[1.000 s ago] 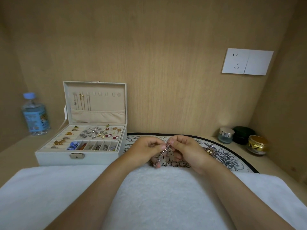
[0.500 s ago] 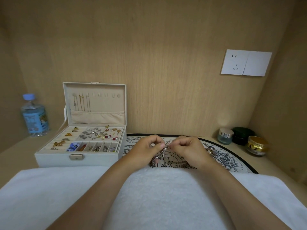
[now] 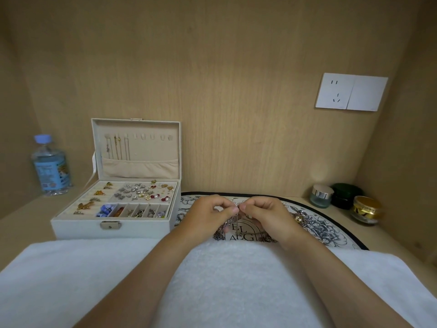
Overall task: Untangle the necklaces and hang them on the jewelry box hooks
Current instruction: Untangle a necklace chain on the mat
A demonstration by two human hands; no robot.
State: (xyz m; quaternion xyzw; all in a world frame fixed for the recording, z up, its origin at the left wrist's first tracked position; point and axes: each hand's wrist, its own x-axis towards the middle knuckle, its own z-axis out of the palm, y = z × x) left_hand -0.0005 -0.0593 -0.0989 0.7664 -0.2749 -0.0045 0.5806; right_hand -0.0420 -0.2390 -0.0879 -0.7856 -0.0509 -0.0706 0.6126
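My left hand [image 3: 208,215] and my right hand [image 3: 267,215] meet fingertip to fingertip over the patterned mat [image 3: 331,229], both pinching a silver chain necklace [image 3: 230,224] that hangs down to a tangled heap on the mat. More tangled gold jewelry [image 3: 299,216] lies just right of my right hand. The white jewelry box [image 3: 113,229] stands open to the left. Its raised lid has a row of hooks [image 3: 151,137], and three thin necklaces [image 3: 117,147] hang from the leftmost ones.
A white towel [image 3: 224,280] covers the near edge under my forearms. A water bottle [image 3: 50,166] stands far left. Three cosmetic jars [image 3: 345,201] sit in the right corner. A wall socket [image 3: 351,92] is on the back panel.
Both hands have lifted slightly away from me, and the chain between them now hangs lower from the pinched point. The box is unchanged.
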